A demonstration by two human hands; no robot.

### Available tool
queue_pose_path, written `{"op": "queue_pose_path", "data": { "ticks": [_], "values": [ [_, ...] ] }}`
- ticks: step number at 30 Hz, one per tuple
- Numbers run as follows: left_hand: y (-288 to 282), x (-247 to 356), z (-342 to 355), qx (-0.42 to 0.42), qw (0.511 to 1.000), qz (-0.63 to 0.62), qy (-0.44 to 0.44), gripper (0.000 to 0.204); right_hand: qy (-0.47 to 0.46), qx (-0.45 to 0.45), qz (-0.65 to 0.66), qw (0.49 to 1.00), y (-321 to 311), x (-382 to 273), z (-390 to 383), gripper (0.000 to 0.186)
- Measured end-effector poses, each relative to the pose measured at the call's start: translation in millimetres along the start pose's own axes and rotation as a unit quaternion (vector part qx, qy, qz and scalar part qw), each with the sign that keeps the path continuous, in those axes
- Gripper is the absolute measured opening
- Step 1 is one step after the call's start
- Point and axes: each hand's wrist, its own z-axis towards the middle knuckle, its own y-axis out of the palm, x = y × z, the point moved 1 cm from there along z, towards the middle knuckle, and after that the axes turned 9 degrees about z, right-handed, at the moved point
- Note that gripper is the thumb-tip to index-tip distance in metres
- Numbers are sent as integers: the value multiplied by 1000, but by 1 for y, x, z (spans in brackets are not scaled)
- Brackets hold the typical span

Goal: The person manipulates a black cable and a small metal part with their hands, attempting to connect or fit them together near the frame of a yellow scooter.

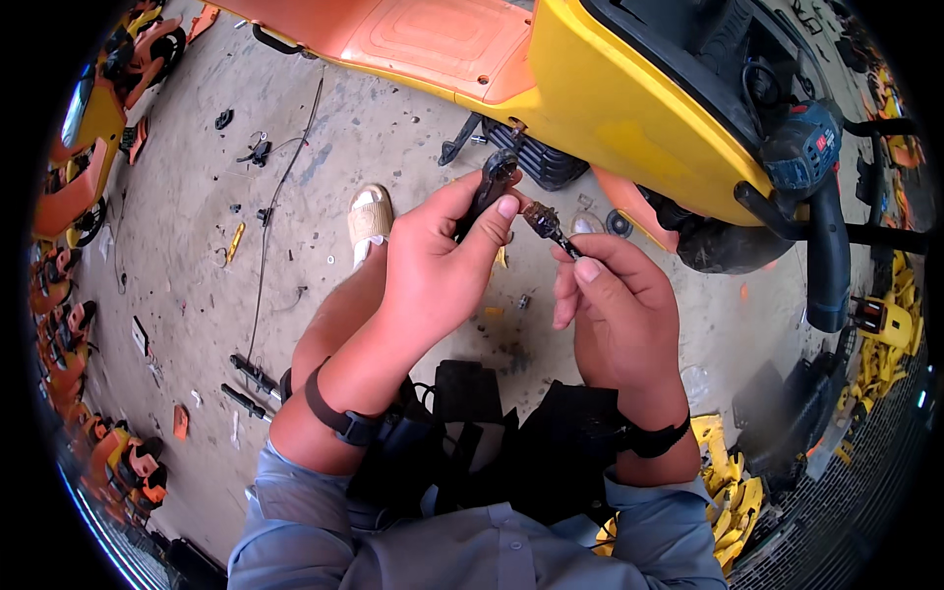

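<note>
Above my lap, my left hand [438, 261] is closed around a black, elongated part with a round end [500, 169], its thumb pressed along the side. Close to its right, my right hand [626, 307] pinches the thin dark stem of a small, grimy, roughly cylindrical piece [541, 219] between thumb and forefinger. The tip of that piece points up and left toward my left hand. A small gap seems to part the two pieces, though fingers partly cover both. I cannot make out their exact kind.
A yellow and orange scooter body [629, 108] stands ahead. On its right, a blue cordless power tool [804, 147] rests by the handlebar. A black cable [285, 172] and small parts litter the concrete floor. Orange scooter parts [74, 187] line the left; yellow parts [728, 492] lie right.
</note>
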Motion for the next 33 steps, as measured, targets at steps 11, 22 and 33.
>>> {"op": "queue_pose_path", "data": {
  "ticks": [11, 22, 33],
  "values": [
    [1, 0, -7, -29, 999, 31, 14, 23, -137, 52, -136, 980, 8, 13, 2, 22],
    [5, -6, -4, -22, 994, 98, 42, 17, -181, 79, -234, 952, 7, 15, 7, 18],
    [4, -5, -2, -6, 984, 163, 75, 14, -193, 99, -221, 951, 9, 18, 9, 16]
  ]
}}
